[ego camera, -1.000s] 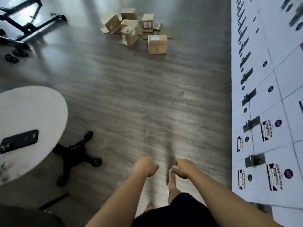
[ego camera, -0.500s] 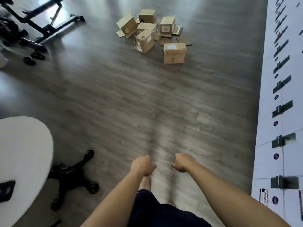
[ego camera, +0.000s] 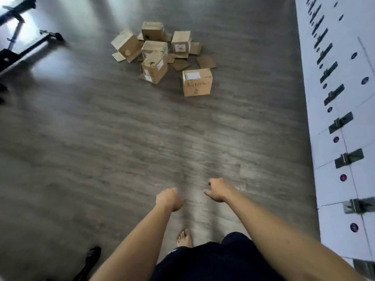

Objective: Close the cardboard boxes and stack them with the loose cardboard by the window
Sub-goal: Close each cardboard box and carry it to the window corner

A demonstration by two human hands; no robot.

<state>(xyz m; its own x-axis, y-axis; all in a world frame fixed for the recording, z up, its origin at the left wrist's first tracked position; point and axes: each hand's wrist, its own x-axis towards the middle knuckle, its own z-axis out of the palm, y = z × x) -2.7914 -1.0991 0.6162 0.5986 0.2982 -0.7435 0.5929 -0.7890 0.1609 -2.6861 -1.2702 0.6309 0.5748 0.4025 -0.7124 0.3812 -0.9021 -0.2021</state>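
Up ahead on the grey wood floor [ego camera: 101,138] sits the pile: a jumble of cardboard boxes [ego camera: 155,53], some tipped on their sides with flaps hanging out, and flat loose cardboard [ego camera: 206,61] scattered just behind and to the right. One box with handwriting [ego camera: 196,83] stands apart, nearest the person, upright and looking shut. Both arms are out front and nothing is carried. The left hand [ego camera: 169,199] hangs with fingers loosely curled under, empty; the right hand [ego camera: 218,189] is much the same, relaxed, fingers bent down, gripping nothing. A bare foot [ego camera: 184,238] shows below (mid-stride, by the look of it). Well apart from the pile, so this reads as the walk-up. The smart play: stop just short of the lettered box, crouch, and start with the tipped ones, since each needs righting before its flaps will fold flat. A white panelled wall [ego camera: 345,118] runs along the right.
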